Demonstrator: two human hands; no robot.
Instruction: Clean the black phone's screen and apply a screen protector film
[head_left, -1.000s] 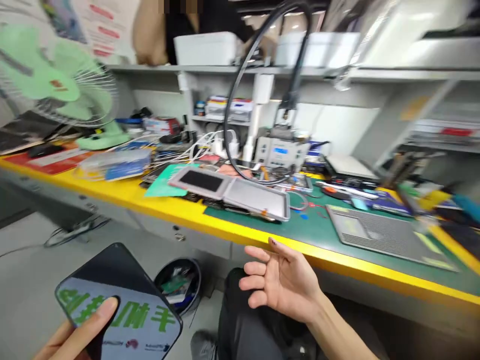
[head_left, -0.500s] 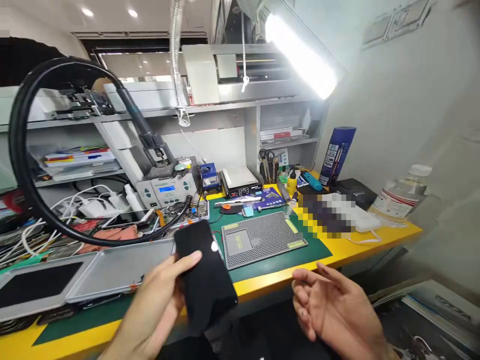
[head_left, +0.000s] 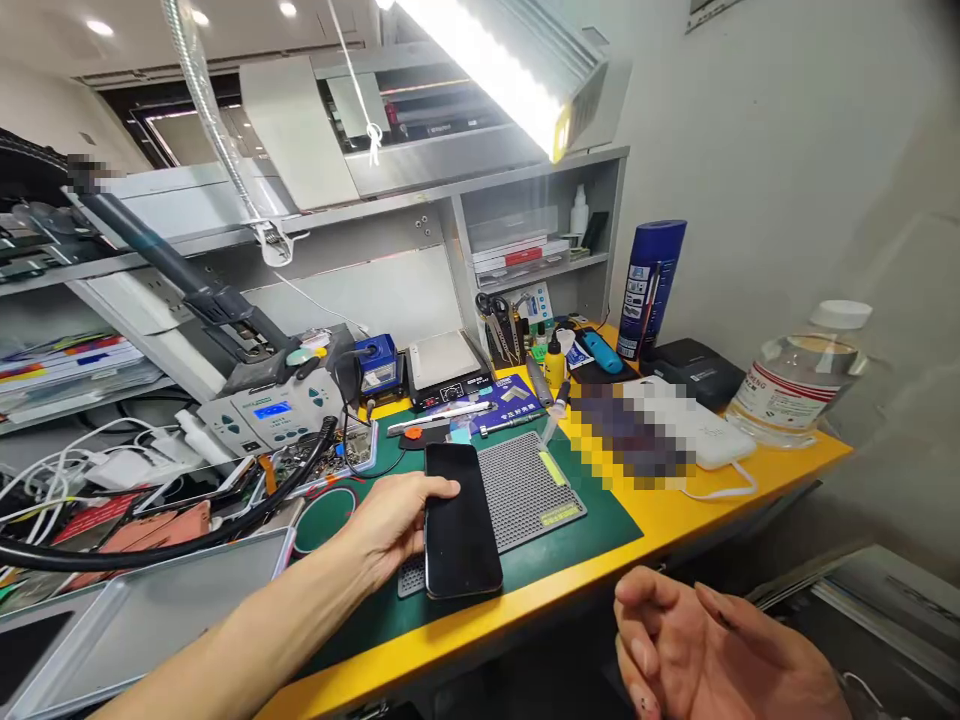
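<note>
Left hand (head_left: 401, 520): grip closed on phone (head_left: 463, 545), thumb on the glass, fingers tucked behind.
Phone position: over the near-left part of grey perforated mat (head_left: 525, 500), by the front edge of table (head_left: 667, 522); unable to tell whether touching the mat.
Screen: facing up, dark; no opening visible along the edges.
Right hand (head_left: 705, 655): grip released, fingers half-curled, nothing held, just off the table's front edge.
Slim metal tool (head_left: 510, 424), yellow bottle (head_left: 555, 368): beyond the mat, untouched.
Done, as judged: phone in hand and at the mat.
Left, as judged: phone not yet let go; no tool taken up; probably an early stage.
</note>
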